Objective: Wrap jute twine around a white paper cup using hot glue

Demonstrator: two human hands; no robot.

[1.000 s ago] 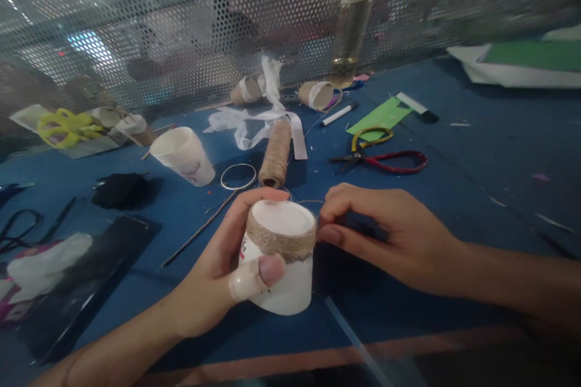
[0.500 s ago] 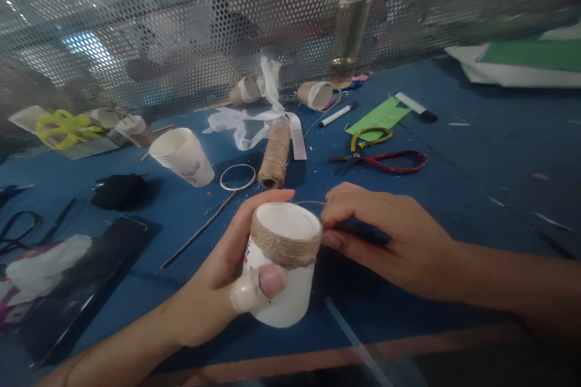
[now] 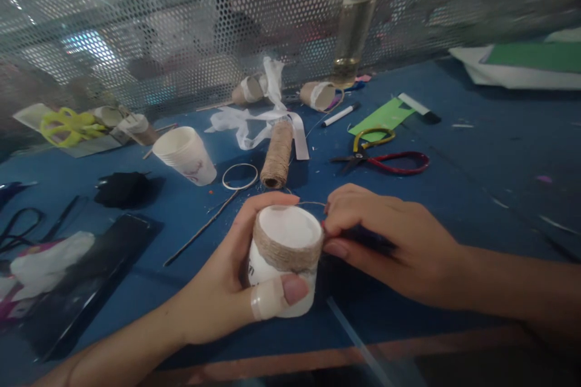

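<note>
Blue tabletop (image 3: 472,205) lies beneath the cup (image 3: 290,254) in the left hand (image 3: 224,284).

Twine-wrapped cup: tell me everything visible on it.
The twine-wrapped cup is white, smooth and paper-like, seemingly tilted slightly. Its apparently closed white end faces up, so it looks upside down. Just below that end runs a band of brown twine with a rough lower edge. Dark marks show on its left side, partly hidden. The left hand holds it, thumb across the lower front. The right hand is at its right side; whether it touches the cup is unclear.
</note>
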